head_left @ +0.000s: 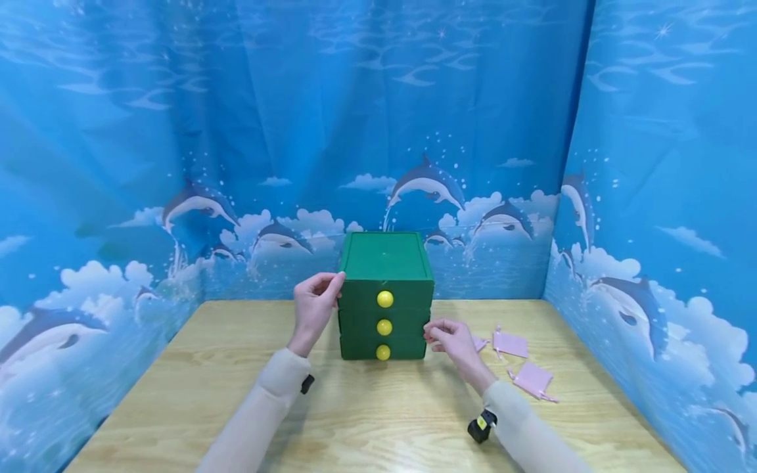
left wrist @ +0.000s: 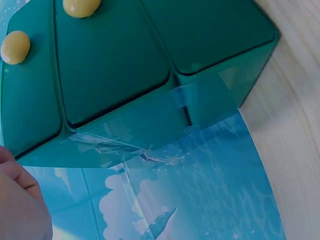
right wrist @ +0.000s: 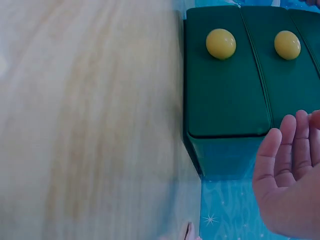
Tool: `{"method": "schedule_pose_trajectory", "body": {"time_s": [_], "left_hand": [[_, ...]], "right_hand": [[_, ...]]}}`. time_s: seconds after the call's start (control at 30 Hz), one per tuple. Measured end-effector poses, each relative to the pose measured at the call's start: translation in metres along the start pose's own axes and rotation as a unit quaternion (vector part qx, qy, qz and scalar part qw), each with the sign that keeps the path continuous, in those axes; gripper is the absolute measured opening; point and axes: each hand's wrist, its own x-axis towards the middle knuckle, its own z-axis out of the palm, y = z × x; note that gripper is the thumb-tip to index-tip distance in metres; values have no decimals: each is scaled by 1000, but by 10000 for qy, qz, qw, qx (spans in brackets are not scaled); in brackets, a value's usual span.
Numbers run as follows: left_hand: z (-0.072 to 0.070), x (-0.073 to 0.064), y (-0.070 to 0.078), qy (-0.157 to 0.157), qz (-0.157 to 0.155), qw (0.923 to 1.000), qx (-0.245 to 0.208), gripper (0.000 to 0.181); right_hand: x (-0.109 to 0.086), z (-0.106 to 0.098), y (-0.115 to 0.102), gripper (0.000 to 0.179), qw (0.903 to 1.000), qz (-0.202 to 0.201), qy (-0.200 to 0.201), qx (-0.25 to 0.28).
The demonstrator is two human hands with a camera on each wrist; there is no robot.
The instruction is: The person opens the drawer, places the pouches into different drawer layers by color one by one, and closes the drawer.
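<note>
Two hands at a green cabinet (head_left: 386,270), which stands on the table (head_left: 177,394) between them, its front toward the person. The left hand (head_left: 315,302) meets the upper front corner on its own side with bent fingers; whether these pinch the corner or merely rest against it cannot be told. The right hand (head_left: 452,338) lies lower, at the opposite side edge, its fingers loosely curved, apart from one another and holding nothing; contact with the edge is uncertain. Between the hands, three yellow knobs (head_left: 384,327) mark three drawers, all flush with the front. Clear tape (left wrist: 115,145) crosses the cabinet's side below the left hand. Beyond the right hand lie three pink pouches (head_left: 510,344), one partly hidden by it.

Progress, as judged: the cabinet is upright and in place, and the hands appear to be steadying or adjusting it. No drawer is drawn out, and the visible pouches lie outside, unheld.
</note>
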Motion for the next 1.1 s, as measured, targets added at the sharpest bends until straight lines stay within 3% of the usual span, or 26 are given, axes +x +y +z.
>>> {"method": "schedule_pose_trajectory", "body": {"time_s": [0.17, 0.33, 0.8, 0.93, 1.1], "left_hand": [[-1, 8, -12, 416, 65, 9990, 118, 21], [-4, 13, -12, 356, 7, 9990, 266, 23], [-9, 24, -15, -467, -906, 9945, 220, 34], [-12, 27, -14, -801, -1253, 9887, 170, 33], [-15, 32, -16, -1483, -1561, 9763, 232, 36]], "right_hand": [[-3, 3, 5, 25, 9988, 77, -393, -270], [-6, 10, 7, 30, 9949, 87, -953, -318], [-2, 30, 13, 32, 9811, 22, -1838, -612], [0, 34, 14, 32, 9764, -23, -2080, -581], [3, 35, 19, 34, 9684, 92, -2420, -591]]}}
